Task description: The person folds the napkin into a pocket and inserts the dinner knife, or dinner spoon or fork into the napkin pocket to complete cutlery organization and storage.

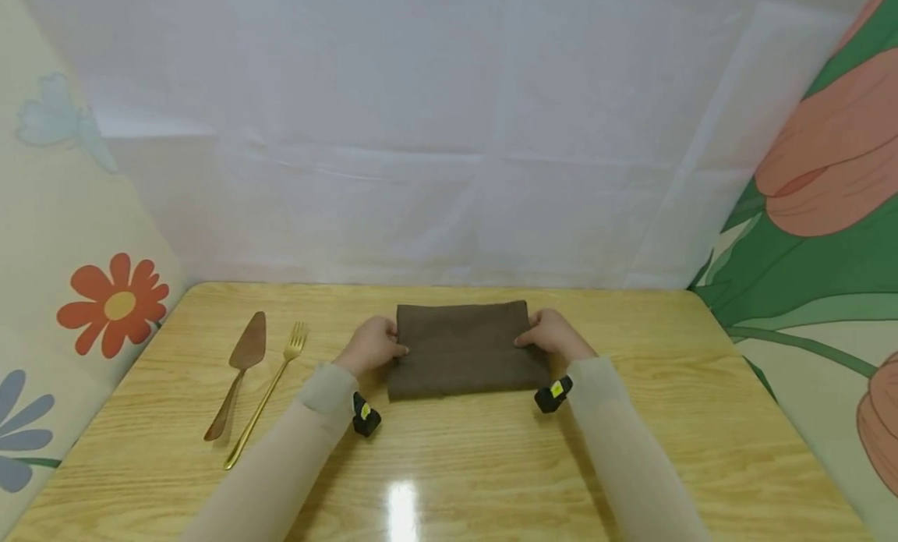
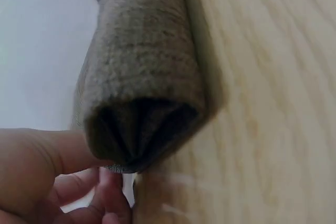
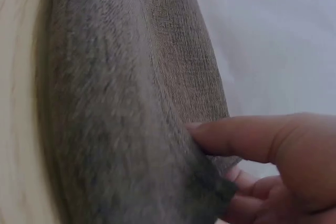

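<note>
A folded dark brown cloth [image 1: 463, 351] lies toward the back of the wooden table, wider than it is deep. At its left edge my left hand [image 1: 369, 345] pinches the fabric, thumb on top and fingers beneath. The left wrist view shows the cloth's [image 2: 147, 45] thick rounded fold with layers open at the end, the thumb [image 2: 73, 150] against it. My right hand [image 1: 557, 335] grips the opposite edge, thumb over the cloth. Close up in the right wrist view, that thumb [image 3: 236, 137] presses on the woven fabric [image 3: 184, 51], with the other fingers partly hidden below.
On the left of the table [image 1: 449, 464] lie a cake server [image 1: 249, 345] and a gold fork [image 1: 270, 394], side by side and slanted. A white sheet [image 1: 435, 136] hangs behind the table. Walls painted with flowers stand on both sides.
</note>
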Tool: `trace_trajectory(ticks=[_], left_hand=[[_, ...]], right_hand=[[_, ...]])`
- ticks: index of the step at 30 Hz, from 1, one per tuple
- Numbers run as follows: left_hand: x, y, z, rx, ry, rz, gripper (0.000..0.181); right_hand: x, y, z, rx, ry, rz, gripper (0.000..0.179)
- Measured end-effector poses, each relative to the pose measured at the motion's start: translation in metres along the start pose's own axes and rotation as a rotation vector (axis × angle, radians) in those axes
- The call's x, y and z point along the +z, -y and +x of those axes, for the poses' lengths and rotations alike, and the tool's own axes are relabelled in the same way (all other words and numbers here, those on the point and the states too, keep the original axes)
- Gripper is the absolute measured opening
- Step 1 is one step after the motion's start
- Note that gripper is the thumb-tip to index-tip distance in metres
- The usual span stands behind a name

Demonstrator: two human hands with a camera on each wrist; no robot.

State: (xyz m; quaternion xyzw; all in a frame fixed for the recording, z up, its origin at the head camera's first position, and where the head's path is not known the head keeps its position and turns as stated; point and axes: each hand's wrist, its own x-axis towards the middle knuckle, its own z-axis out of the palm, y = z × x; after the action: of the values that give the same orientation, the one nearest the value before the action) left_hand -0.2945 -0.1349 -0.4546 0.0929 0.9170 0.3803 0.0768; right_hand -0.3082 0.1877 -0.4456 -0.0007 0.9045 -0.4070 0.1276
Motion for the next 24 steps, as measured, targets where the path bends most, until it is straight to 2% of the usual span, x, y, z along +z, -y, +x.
trace_trajectory(ticks=[1,2,4,6,8,11,14,17,20,22,24], left_hand=[[0.001,0.002,0.000,0.009,-0.001,-0.010,0.028],[0.001,0.003,0.000,0.021,0.002,-0.022,0.024],[0.002,0.005,0.000,0.040,0.010,-0.046,0.023],[0.002,0.007,-0.001,0.057,0.028,-0.084,0.028],[0.001,0.008,-0.002,0.070,0.047,-0.127,0.031],[-0.001,0.011,-0.004,0.087,0.097,-0.217,0.021],[-0.004,0.015,-0.006,0.104,0.161,-0.287,0.013],[-0.008,0.016,-0.009,0.111,0.215,-0.335,0.018],[-0.011,0.015,-0.011,0.123,0.223,-0.351,0.023],[-0.011,0.015,-0.012,0.118,0.218,-0.342,0.020],[-0.011,0.014,-0.013,0.132,0.217,-0.336,0.018]], right_hand=[[0.000,-0.002,-0.001,-0.003,0.004,0.031,0.018],[-0.001,-0.004,-0.003,-0.004,0.009,0.062,0.025],[-0.003,-0.009,-0.006,-0.006,0.036,0.132,0.050],[-0.006,-0.015,-0.009,0.000,0.076,0.200,0.062],[-0.009,-0.019,-0.010,-0.011,0.122,0.243,0.067],[-0.011,-0.022,-0.011,-0.025,0.155,0.254,0.072],[-0.009,-0.023,-0.011,-0.041,0.161,0.250,0.074],[-0.006,-0.023,-0.011,-0.042,0.140,0.240,0.072],[-0.004,-0.024,-0.011,-0.038,0.098,0.220,0.068],[-0.004,-0.025,-0.012,-0.045,0.070,0.210,0.062],[-0.004,-0.028,-0.014,-0.067,0.038,0.209,0.050]])
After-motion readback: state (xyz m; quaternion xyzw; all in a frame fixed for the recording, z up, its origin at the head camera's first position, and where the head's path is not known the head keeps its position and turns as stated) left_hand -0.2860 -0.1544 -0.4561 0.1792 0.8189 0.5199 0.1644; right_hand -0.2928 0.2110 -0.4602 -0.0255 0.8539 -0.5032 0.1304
